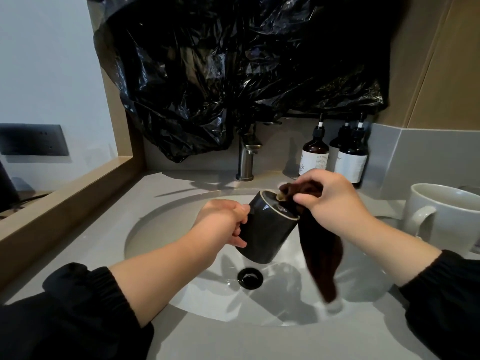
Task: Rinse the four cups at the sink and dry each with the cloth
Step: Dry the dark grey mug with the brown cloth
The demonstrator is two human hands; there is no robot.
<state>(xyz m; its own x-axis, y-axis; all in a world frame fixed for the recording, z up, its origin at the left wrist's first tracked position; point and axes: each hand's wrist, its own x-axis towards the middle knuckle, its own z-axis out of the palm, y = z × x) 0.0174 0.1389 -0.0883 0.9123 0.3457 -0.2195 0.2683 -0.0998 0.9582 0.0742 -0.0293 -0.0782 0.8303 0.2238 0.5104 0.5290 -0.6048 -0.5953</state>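
Note:
My left hand (pixel 225 221) grips a black cup (pixel 265 231) by its side, holding it upside down and tilted over the white sink (pixel 161 224). The cup's base faces up toward the right. My right hand (pixel 335 201) pinches a dark brown cloth (pixel 323 258) and presses its bunched top against the cup's base. The rest of the cloth hangs down into the basin. A white mug (pixel 439 216) stands on the counter at the right edge.
A metal faucet (pixel 246 157) stands behind the basin, with no water visible from it. Three dark pump bottles (pixel 335 157) stand at the back right. Black plastic sheeting (pixel 233 68) covers the wall above. The drain (pixel 250 278) lies below the cup.

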